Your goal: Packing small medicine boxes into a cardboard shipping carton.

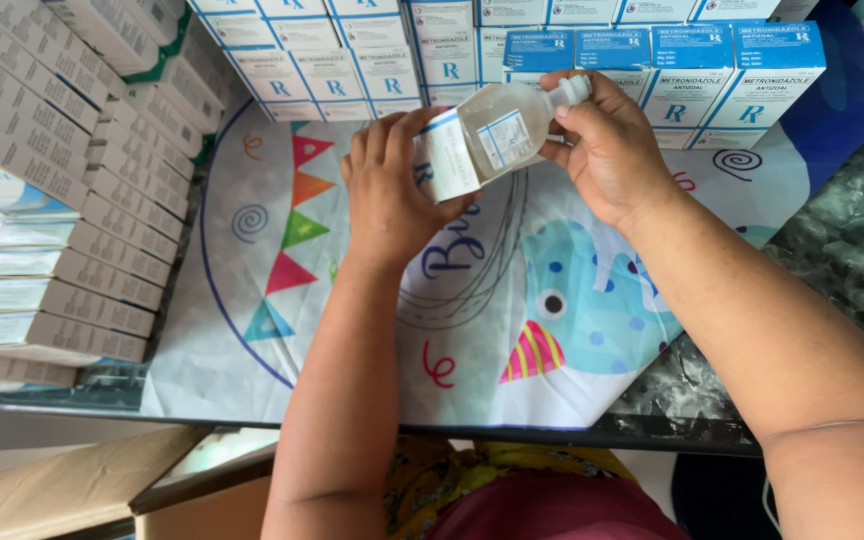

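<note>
I hold a clear plastic bottle (497, 130) with a white label, lying sideways above the table. My left hand (387, 190) grips its base, where a small white and blue carton (444, 158) sits around the bottom end. My right hand (607, 150) pinches the bottle's white capped neck (570, 92). Under both hands lies a colourful printed sheet (512, 320) with pennants and a blue cartoon animal.
Rows of white and blue cartons (652, 70) line the far edge of the table. Stacks of grey-white cartons (52, 200) fill the left side. The dark marbled tabletop (832, 250) shows at right. An open cardboard box (72, 490) stands below the near edge.
</note>
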